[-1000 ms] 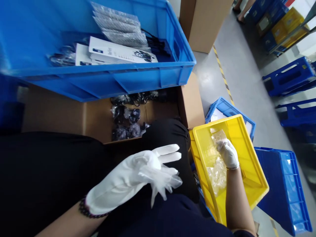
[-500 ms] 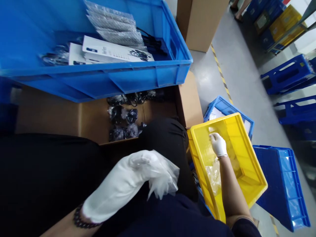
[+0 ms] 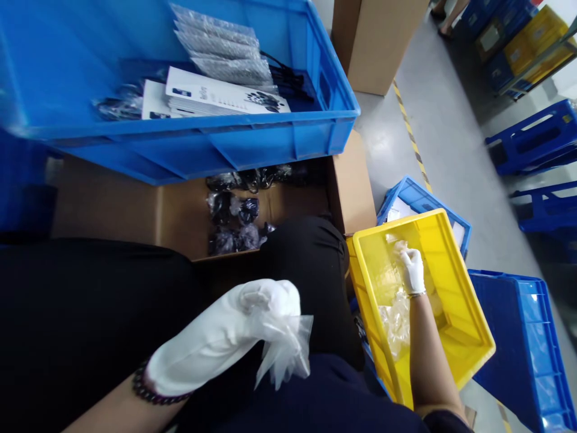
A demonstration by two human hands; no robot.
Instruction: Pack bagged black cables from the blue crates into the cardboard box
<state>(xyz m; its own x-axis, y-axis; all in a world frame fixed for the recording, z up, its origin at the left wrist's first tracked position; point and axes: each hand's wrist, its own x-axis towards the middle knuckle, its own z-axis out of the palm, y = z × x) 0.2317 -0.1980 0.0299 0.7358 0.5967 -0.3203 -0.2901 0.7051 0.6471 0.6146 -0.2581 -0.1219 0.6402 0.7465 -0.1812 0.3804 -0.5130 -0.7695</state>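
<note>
My left hand (image 3: 270, 300), in a white glove, is closed around a bunch of clear plastic bags (image 3: 288, 349), whose loose ends hang from the fingers above my lap. Inside the yellow bin (image 3: 469, 300) on the right is my right hand (image 3: 412, 267), also gloved. Its fingers are pinched together on a thin clear plastic bag (image 3: 396, 240) near the bin's far wall. More crumpled clear bags (image 3: 395, 322) lie in the bin, left of my right forearm.
A large blue crate (image 3: 216, 147) holds white printed cards (image 3: 216, 96), bubble-wrap pouches (image 3: 225, 48) and black cables (image 3: 288, 78). Below it, an open cardboard box (image 3: 180, 222) contains several dark bagged items (image 3: 246, 210). A blue bin (image 3: 518, 343) stands beside the yellow one.
My left hand has turned, and the bags in it now hang lower and farther left. The fingers of my right hand have shifted inside the yellow bin. The whole view has slid slightly.
</note>
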